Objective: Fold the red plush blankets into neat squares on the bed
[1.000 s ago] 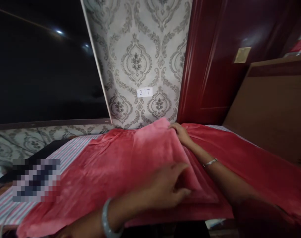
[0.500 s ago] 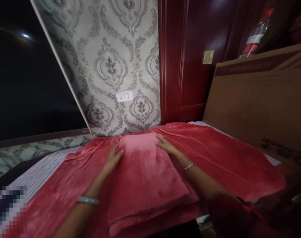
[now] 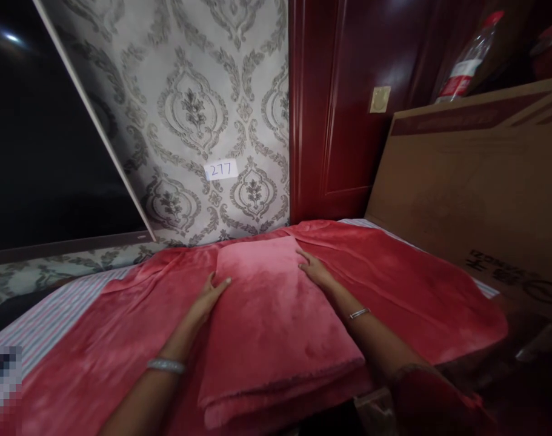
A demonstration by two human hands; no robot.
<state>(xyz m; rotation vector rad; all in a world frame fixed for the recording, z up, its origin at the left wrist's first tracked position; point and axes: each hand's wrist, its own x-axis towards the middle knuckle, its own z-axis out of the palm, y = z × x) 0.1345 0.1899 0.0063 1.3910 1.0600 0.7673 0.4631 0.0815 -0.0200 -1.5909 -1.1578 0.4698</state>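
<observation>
A folded pink-red plush blanket [image 3: 276, 315] lies as a long flat stack, its layered near edge hanging toward me. My left hand [image 3: 209, 295] rests along the stack's left edge, thumb and fingers spread. My right hand [image 3: 315, 270] lies at its far right edge with the fingers apart. Both hands touch the plush and neither is closed round it. Beneath, a wider red plush layer [image 3: 407, 284] spreads out to both sides; I cannot tell whether it is the same blanket.
Striped bedding [image 3: 62, 303] shows at the left. A large cardboard box [image 3: 462, 188] stands at the right, a red-capped plastic bottle [image 3: 466, 66] on top. A dark television screen [image 3: 53, 139] and patterned wallpaper [image 3: 194, 115] with a "277" label [image 3: 221, 169] are behind.
The view has turned slightly right. My right hand has shifted a little rightward, and the stack's far right corner has spread that way. My left hand stays at the left edge.
</observation>
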